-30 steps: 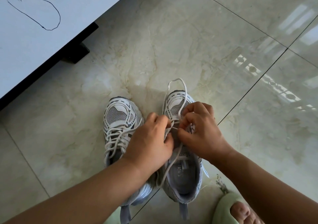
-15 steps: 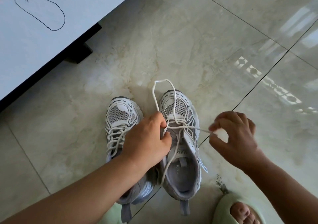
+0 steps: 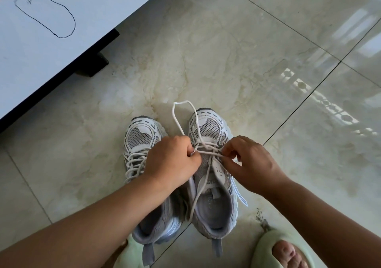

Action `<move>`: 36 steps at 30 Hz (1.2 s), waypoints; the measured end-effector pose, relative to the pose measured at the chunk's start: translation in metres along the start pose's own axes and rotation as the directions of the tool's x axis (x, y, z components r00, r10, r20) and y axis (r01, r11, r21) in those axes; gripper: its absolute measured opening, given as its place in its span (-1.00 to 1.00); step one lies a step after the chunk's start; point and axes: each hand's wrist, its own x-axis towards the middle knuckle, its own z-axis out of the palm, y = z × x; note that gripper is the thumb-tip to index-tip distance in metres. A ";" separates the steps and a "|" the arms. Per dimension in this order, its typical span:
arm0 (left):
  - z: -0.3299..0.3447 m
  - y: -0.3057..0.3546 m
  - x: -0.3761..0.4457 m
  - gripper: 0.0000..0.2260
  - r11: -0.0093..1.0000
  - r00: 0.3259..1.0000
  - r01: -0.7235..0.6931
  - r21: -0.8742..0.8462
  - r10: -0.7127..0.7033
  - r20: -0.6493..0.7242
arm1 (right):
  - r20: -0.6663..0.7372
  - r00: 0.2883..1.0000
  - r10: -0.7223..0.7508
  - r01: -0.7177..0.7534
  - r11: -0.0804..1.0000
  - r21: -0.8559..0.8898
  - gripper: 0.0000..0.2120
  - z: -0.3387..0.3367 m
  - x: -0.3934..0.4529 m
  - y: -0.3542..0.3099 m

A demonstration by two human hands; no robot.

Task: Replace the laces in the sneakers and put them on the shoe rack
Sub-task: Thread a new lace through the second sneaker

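Two white and grey mesh sneakers stand side by side on the tiled floor, toes pointing away from me. The left sneaker (image 3: 142, 138) has its lace threaded through. The right sneaker (image 3: 208, 127) is partly laced, and a loop of its white lace (image 3: 181, 111) lies past the toe. My left hand (image 3: 173, 160) grips the lace at the shoe's left eyelets. My right hand (image 3: 247, 162) pinches the lace at the right eyelets. A loose lace end trails down into the shoe opening (image 3: 214, 208).
A white cabinet (image 3: 61, 20) on a dark base (image 3: 92, 63) stands at the upper left, with a pen outline drawn on it. My foot in a pale green slipper (image 3: 282, 251) is at the lower right; another slipper edge (image 3: 132, 253) shows under my left arm.
My right hand, which had pulled the lace out to the right, has come back to the right sneaker's eyelets. The lace loop past the toe stays about where it was half a second ago.
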 end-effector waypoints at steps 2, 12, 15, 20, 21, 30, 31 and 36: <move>0.001 -0.001 0.000 -0.76 0.999 1.000 0.008 -0.038 -0.008 0.005 | -0.013 1.000 -0.018 0.019 1.000 0.008 -0.95 -0.001 0.002 0.001; 0.000 -0.004 -0.002 -0.79 0.995 0.999 -0.022 0.102 0.026 -0.033 | 0.035 0.987 0.155 -0.145 0.971 -0.191 -0.89 -0.002 -0.022 0.031; -0.001 -0.004 -0.002 -0.80 0.996 0.999 -0.015 0.087 0.018 -0.028 | 0.022 0.979 0.205 -0.205 0.978 0.026 -0.92 -0.005 -0.023 0.030; 0.001 -0.005 -0.005 -0.79 0.999 0.999 -0.014 -0.029 0.012 -0.041 | -0.001 0.993 0.121 -0.117 0.958 0.262 -0.85 -0.003 -0.002 -0.006; 0.001 -0.005 -0.006 -0.79 0.999 0.999 -0.020 -0.040 0.018 -0.043 | 0.018 0.994 0.110 -0.111 0.962 0.248 -0.88 -0.001 0.002 -0.010; 0.003 -0.007 -0.005 -0.79 0.997 0.999 -0.021 -0.075 0.017 -0.046 | 0.075 0.997 0.008 -0.017 0.993 0.117 -0.93 -0.003 0.005 -0.005; 0.004 -0.007 -0.004 -0.78 0.997 0.999 -0.021 -0.073 0.018 -0.045 | 0.067 0.998 0.016 -0.026 0.988 0.149 -0.95 -0.004 0.005 -0.004; 0.004 -0.005 -0.004 -0.78 0.997 1.000 -0.011 -0.081 0.009 -0.027 | 0.184 0.982 -0.030 0.023 0.999 0.040 -0.98 -0.008 0.013 -0.006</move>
